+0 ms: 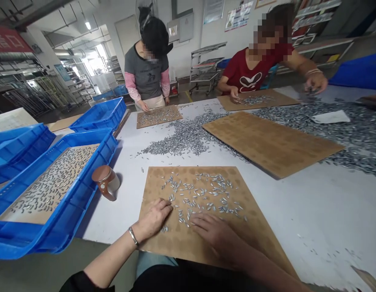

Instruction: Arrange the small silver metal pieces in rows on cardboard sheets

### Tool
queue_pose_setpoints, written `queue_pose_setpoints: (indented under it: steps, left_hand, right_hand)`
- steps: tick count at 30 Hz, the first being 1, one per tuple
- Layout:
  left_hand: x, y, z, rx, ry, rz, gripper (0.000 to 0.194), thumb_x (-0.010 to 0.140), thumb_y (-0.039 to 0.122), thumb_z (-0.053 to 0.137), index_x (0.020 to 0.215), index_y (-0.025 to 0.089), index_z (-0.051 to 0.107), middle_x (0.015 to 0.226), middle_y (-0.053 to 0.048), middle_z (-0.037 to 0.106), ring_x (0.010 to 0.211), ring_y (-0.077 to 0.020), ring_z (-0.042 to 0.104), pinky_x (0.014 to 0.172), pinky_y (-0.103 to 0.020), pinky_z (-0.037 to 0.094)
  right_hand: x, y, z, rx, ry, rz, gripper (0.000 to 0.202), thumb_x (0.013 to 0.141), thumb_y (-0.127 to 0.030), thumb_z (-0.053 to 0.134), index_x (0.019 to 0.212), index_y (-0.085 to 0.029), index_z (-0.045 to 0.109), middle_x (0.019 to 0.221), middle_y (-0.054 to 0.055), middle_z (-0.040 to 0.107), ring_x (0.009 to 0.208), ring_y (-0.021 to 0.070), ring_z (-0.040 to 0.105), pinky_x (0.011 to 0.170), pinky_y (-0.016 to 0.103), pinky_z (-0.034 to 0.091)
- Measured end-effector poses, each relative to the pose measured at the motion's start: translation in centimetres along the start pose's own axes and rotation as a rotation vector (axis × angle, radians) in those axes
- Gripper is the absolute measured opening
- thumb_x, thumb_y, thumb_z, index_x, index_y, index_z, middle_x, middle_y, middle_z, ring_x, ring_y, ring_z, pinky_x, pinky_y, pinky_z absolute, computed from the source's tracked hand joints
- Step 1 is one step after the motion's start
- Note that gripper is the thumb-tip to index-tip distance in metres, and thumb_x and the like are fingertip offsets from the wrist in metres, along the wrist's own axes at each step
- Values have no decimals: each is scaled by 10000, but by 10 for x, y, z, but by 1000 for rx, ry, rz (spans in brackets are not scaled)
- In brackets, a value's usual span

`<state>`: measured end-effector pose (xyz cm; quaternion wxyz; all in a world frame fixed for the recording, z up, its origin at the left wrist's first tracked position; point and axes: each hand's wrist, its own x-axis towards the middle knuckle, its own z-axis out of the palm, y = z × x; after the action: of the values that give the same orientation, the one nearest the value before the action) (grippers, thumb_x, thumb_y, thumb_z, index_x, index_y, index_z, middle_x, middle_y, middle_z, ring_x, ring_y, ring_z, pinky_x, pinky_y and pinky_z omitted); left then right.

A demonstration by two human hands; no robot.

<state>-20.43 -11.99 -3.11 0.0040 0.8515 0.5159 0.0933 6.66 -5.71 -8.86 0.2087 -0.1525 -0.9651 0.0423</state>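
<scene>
A brown cardboard sheet [206, 251] lies in front of me, with small silvery, elongated metal pieces [218, 184] scattered over it. My left hand [154, 219] rests on its left part, palm down with slightly bent fingers, fingertips beside some pieces. The thumb's underside is hidden, and no held piece shows. Further right, my right hand [214, 235] lies low over the sheet with fingers stretched out, their tips at a few pieces near the middle. A metal bracelet is on my left wrist.
A blue crate [105, 152] at left holds a sheet covered with pieces. Beside it stands a brown lidded cup [106, 182]. Behind my sheet are a heap of pieces [188, 136] and another cardboard sheet [273, 142]. Two people [147, 73] work at sheets across the table.
</scene>
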Motion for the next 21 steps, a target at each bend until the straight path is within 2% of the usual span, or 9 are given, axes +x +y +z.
queue_pose_setpoints:
  steps: [5,10,13,15,18,21]
  left_hand:
    - [25,-20,0,69,-51,104,305,1056,216,472,1297,239,658,1422,-96,627,1229,-272,579,996,-443,531]
    - [53,-42,0,91,77,-79,317,1065,235,444,1289,212,668,1390,-110,649,1235,-271,570,1035,-455,512]
    - [71,-50,3,54,59,-7,291,1049,271,500,1270,238,686,1398,-92,651,1267,-262,571,1055,-443,512]
    - [79,-59,4,38,65,-12,269,1025,239,533,1231,248,706,1344,-86,682,1241,-249,600,1055,-427,520]
    - [81,-76,0,38,148,-122,327,1033,168,430,1198,186,712,1242,-145,705,1140,-255,647,1022,-453,549]
    - [71,-85,-9,22,186,-146,358,1054,198,370,1155,144,708,1251,-184,690,1100,-274,662,992,-482,571]
  right_hand:
    - [14,7,3,-40,-31,14,391,915,-112,517,1225,-228,726,1391,124,675,1199,280,617,1006,433,508]
    - [35,13,-5,-50,-28,122,444,885,-65,507,1242,-227,714,1380,119,675,1199,277,595,1046,432,472]
    - [51,8,-6,-49,-21,92,436,914,-66,488,1255,-226,706,1405,117,661,1247,282,577,1058,435,464]
    - [57,8,-4,-52,-41,77,395,938,-78,481,1220,-226,715,1393,107,670,1255,281,582,1051,436,472]
    - [45,24,-4,-97,-24,153,396,947,-62,454,1211,-204,713,1352,114,686,1214,262,612,1039,416,490]
    - [11,49,-12,-150,81,322,412,968,-65,412,1228,-205,699,1270,113,701,1136,229,644,981,363,518]
